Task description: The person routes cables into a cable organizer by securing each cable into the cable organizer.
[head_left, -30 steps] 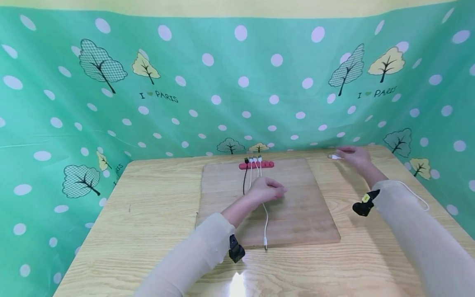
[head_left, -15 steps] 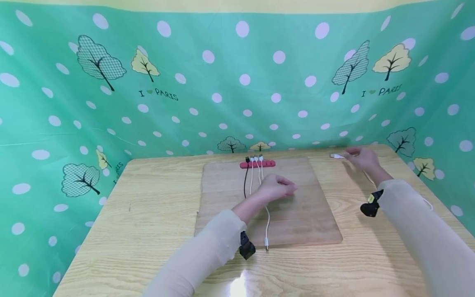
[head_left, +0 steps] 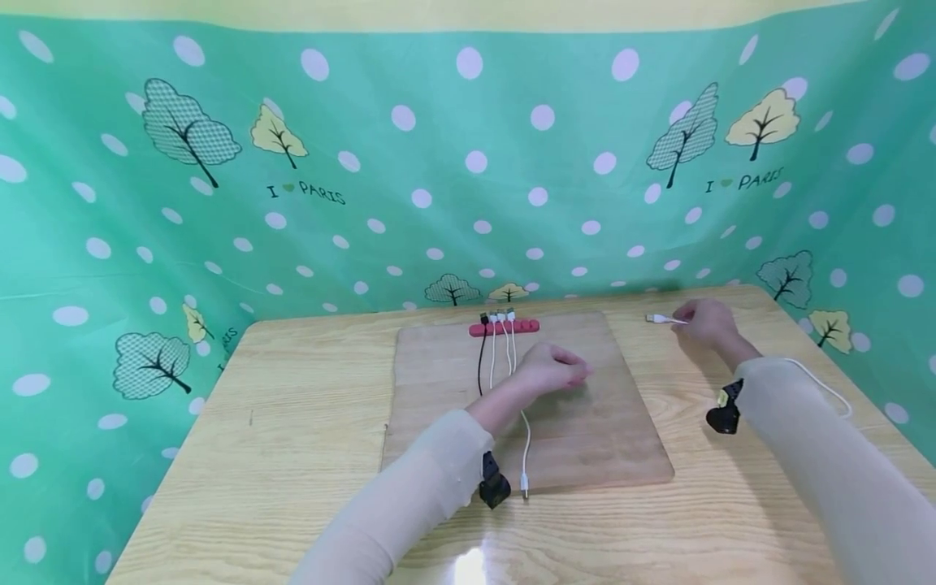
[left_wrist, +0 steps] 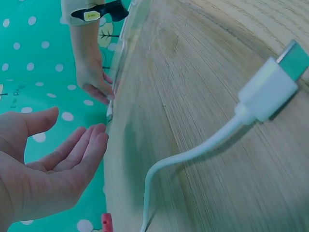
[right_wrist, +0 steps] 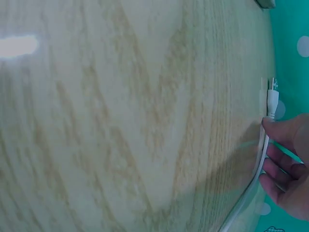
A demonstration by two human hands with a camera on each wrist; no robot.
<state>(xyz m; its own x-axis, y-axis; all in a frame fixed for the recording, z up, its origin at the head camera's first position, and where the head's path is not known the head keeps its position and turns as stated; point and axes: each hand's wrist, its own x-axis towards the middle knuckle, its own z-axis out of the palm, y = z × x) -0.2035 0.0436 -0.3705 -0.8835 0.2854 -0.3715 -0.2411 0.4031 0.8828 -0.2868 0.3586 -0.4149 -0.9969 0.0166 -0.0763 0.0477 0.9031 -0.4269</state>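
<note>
My right hand (head_left: 709,323) pinches a white USB cable (right_wrist: 273,102) just behind its plug, low over the tabletop at the back right. The metal plug end points left, away from my fingers. Above the wooden board my left hand (head_left: 548,370) hovers with relaxed fingers; the left wrist view shows a gap between its thumb and fingers, holding nothing. A red cable holder (head_left: 522,327) lies along the board's far edge. One black cable (head_left: 480,361) and several white cables sit in its slots. A white cable's connector (left_wrist: 268,89) reaches the board's near edge; my left arm hides part of the cables.
The wooden board (head_left: 607,439) lies flat on the light wooden table (head_left: 307,455). A green dotted curtain (head_left: 366,146) surrounds the back and sides. The held cable's white tail (head_left: 822,386) loops beside my right sleeve.
My left hand has drifted to the right over the board. My right hand has slid back along the white USB cable, so more of its plug end shows.
</note>
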